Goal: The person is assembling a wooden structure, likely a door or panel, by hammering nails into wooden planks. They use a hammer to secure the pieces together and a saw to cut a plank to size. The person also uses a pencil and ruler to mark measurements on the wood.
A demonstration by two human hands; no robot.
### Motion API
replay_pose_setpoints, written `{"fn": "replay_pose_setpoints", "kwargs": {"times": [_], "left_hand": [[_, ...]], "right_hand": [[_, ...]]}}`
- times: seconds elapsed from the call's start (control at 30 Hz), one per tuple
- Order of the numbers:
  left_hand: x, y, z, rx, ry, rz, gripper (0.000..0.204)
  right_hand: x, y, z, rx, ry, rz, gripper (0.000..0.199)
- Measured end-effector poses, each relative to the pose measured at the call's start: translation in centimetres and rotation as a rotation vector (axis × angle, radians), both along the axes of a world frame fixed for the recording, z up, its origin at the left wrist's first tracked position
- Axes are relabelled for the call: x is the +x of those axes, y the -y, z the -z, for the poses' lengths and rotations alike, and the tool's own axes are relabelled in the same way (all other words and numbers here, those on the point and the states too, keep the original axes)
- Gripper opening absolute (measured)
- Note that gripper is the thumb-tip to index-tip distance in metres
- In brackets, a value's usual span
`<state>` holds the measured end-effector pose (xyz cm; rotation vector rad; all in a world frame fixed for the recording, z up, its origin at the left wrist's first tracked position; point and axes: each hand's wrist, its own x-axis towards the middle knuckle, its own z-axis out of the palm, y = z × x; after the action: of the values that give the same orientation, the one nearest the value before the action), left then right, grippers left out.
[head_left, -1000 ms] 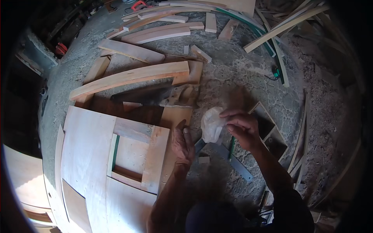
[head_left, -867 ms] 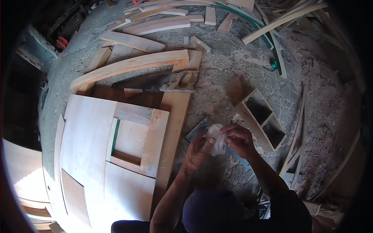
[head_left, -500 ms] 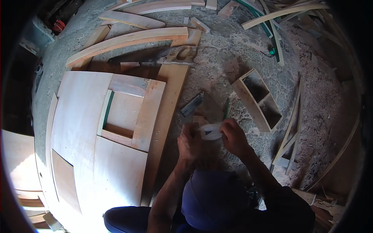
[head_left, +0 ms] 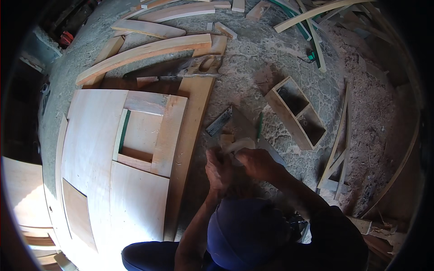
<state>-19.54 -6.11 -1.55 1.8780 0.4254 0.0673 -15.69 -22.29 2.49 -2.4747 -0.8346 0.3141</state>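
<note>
Above my knees, both hands work close together on a whitish, translucent, crumpled strip that looks like thin plastic. My left hand is closed on its left end. My right hand pinches the other side, with its fingers partly hidden under the strip. Just beyond my left hand is a small light wooden block. A square with a metal stock lies on the floor past it. A green pencil lies beyond my right hand.
At left lies a large plywood panel with a framed opening. A handsaw and a curved wooden piece lie beyond it. The two-compartment wooden box stands to the right. Thin wooden strips lie farther right, near sawdust.
My right hand has moved left and nearer to my left hand. The strip, stretched between them before, is now bunched into a loop. The view has shifted slightly.
</note>
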Motion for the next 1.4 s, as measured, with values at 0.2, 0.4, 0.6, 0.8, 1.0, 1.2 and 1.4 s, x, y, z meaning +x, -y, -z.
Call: {"fn": "replay_pose_setpoints", "kwargs": {"times": [0.2, 0.4, 0.6, 0.8, 1.0, 1.2, 1.4], "left_hand": [[-0.6, 1.1, 0.7, -0.073, 0.046, -0.029, 0.031], [-0.4, 1.1, 2.7, -0.301, 0.036, -0.072, 0.037], [-0.6, 0.8, 7.5, -0.542, 0.023, 0.111, 0.05], [-0.9, 1.2, 9.3, -1.164, 0.504, 0.054, 0.059], [0.2, 2.6, 6.0, -0.717, 0.115, -0.038, 0.054], [-0.9, 2.3, 9.7, -0.942, 0.261, 0.028, 0.049], [-0.3, 2.7, 8.1, -0.455, 0.139, 0.09, 0.053]], "right_hand": [[0.8, -0.3, 2.5, -0.068, 0.017, 0.017, 0.016], [3.8, 0.1, 3.8, -0.292, -0.092, -0.052, 0.011], [4.6, 0.8, 6.2, -0.271, -0.097, 0.101, 0.013], [3.8, 1.0, 11.3, -0.185, -0.07, 0.117, 0.033], [4.5, 5.4, 15.8, -0.184, -0.082, 0.175, 0.052], [4.1, 4.1, 14.0, -0.144, -0.133, 0.129, 0.052], [3.6, 3.2, 9.4, -0.171, -0.003, 0.115, 0.032]]}}
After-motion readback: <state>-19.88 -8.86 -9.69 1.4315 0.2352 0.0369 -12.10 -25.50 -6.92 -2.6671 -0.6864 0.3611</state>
